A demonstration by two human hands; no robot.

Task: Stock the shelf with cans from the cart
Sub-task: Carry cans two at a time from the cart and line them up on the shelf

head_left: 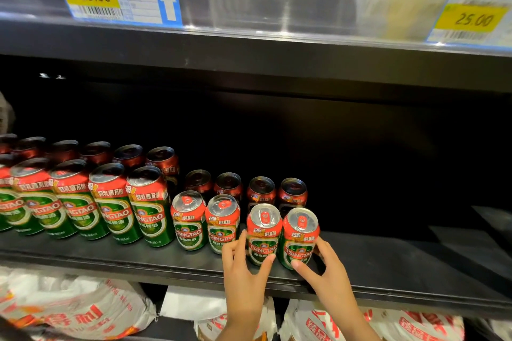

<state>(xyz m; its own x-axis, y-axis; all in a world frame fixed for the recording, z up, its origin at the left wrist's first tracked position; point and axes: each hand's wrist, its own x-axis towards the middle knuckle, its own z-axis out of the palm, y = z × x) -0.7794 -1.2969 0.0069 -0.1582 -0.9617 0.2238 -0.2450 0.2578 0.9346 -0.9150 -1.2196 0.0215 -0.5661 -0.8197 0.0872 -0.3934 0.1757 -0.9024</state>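
Both hands hug cans on the shelf (388,263): left hand (243,271) one can (263,232), right hand (324,266) another can (299,238). Probably full, heavy, slippery; hold the sides.

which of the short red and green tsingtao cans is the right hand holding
The rightmost short red-and-green Tsingtao can in the front row; the right hand grips it, while the left hand holds its neighbour.

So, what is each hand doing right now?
Left hand: holding the left can.
Right hand: holding the right can.
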